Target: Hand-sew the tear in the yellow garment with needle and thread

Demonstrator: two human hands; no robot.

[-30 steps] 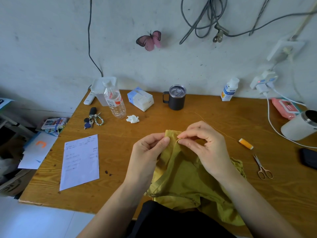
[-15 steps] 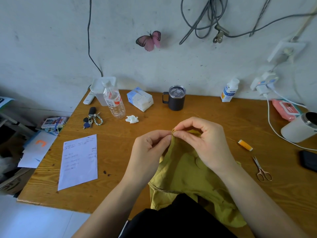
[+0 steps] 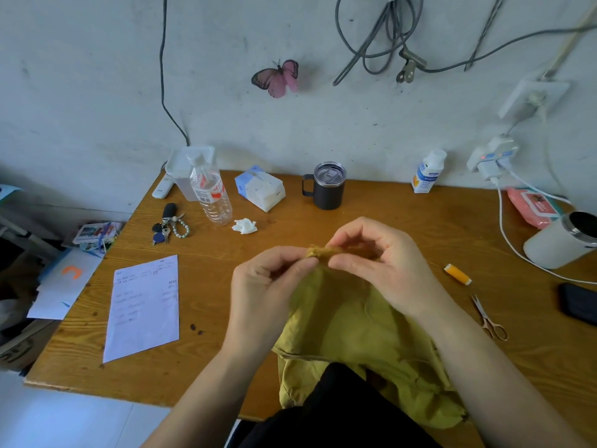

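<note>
**A:** Hands?

**B:** Both are raised over the middle of the desk. The left hand has thumb and forefinger pressed together, pinching the top edge of the yellow garment. The right hand sits just at its 3 o'clock. Its fingers are curled, with thumb and forefinger pinching the same bunched edge. The two pinches are almost touching.

**A:** Garment position?

**B:** The top edge is lifted in the pinch. The rest drops toward 6 o'clock, lying on the desk and draping over its near edge.

**A:** Sewing kit?

**B:** The orange thread spool lies on the desk at 3 o'clock of the right hand, near it but not touching. The scissors lie flat at 5 o'clock of the spool, apart from it.

**A:** Anything else on the desk?

**B:**
- **9 o'clock of the left hand:** a paper sheet.
- **12 o'clock of the hands:** a black mug by the wall.
- **11 o'clock:** a tissue box and a water bottle.
- **10 o'clock:** a crumpled tissue, with keys further out.
- **Far 3 o'clock edge:** a white tumbler, with a dark phone at its 6 o'clock.
</note>
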